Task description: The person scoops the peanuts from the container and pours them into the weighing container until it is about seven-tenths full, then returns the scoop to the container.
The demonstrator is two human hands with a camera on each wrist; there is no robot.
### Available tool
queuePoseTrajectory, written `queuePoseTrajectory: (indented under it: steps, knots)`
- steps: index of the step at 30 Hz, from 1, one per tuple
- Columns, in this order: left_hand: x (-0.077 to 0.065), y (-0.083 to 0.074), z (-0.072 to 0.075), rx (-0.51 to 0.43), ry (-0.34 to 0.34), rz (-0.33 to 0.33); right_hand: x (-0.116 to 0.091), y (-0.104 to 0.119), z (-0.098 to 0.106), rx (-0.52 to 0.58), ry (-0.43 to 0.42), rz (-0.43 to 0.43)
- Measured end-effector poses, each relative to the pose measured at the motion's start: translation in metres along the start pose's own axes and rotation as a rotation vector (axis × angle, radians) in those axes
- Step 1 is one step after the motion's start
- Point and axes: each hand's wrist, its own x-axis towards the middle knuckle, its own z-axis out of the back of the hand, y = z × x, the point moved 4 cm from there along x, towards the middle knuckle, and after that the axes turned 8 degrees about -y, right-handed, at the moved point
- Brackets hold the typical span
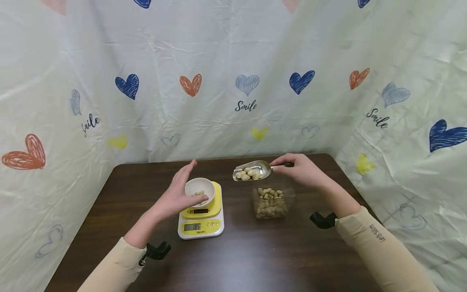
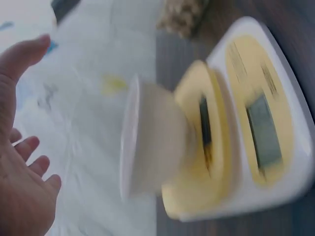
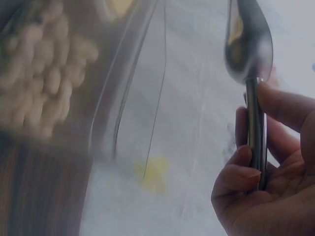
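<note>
right hand (image 1: pixel 300 168) grips metal scoop (image 1: pixel 264 166) by handle (image 3: pixel 256 128), judged best hold; likely stiff, light, slick. wide-fingered left hand (image 1: pixel 178 196) near bowl (image 1: pixel 198 184).

A yellow-and-white scale (image 1: pixel 204 232) is set on a dark table (image 1: pixel 248 251), and digits are shown on its display. On the scale's platform a white bowl (image 1: pixel 209 186) is carried, with a few peanuts (image 1: pixel 199 193) inside. At the left of the scale, the left hand (image 1: pixel 177 194) is held with fingers raised, its thumb seen across the bowl. To the scale's right, a clear container (image 1: pixel 290 193) is partly filled with peanuts. Farther right of the scale, a peanut-laden metal scoop (image 1: pixel 263 167) is gripped by its handle in the right hand (image 1: pixel 300 170). Behind the scale, a heart-printed white sheet (image 1: pixel 215 117) is hung.
</note>
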Motion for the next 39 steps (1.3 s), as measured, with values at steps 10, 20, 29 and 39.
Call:
queuePoseTrajectory:
  steps: [10, 20, 29, 39]
  knots:
    - [-0.020, 0.056, 0.006, 0.068, 0.053, 0.111, 0.011, 0.028, -0.051, 0.069, 0.037, 0.036]
    - [-0.017, 0.074, -0.014, 0.006, 0.109, 0.199, 0.027, 0.038, -0.091, -0.054, 0.003, 0.107]
    - [-0.015, 0.078, -0.017, 0.022, 0.098, 0.215, 0.036, 0.057, -0.101, -0.241, -0.066, 0.206]
    - [-0.016, 0.079, -0.017, 0.005, 0.101, 0.230, 0.037, 0.061, -0.098, -0.353, -0.122, 0.226]
